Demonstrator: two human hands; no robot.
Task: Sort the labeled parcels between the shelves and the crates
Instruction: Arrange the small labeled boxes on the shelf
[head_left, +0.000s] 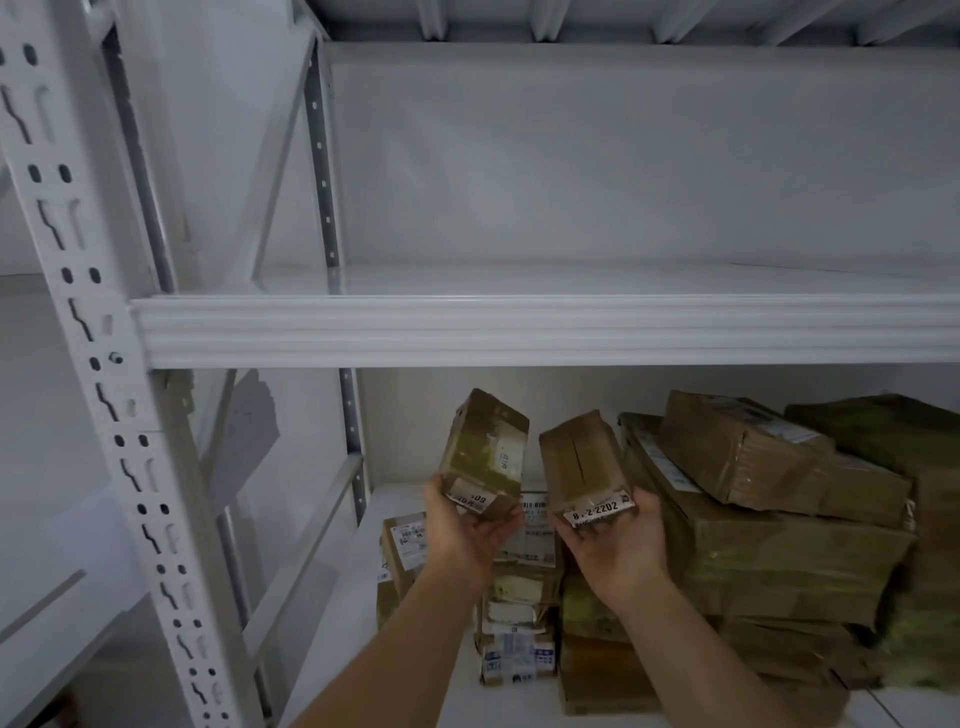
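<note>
Here each hand's grip is closed on a small parcel: the left hand (462, 535) holds a taped box (485, 454) from below, and the right hand (613, 545) holds a box labeled "8-2-2202" (584, 470). Both are raised before the lower shelf (358, 597), just left of stacked cardboard parcels (779, 519), beneath the upper shelf (519, 330).

We cannot read the blurred left parcel label (470, 498). The right stack (930, 613) smears and runs off the edge.
</note>
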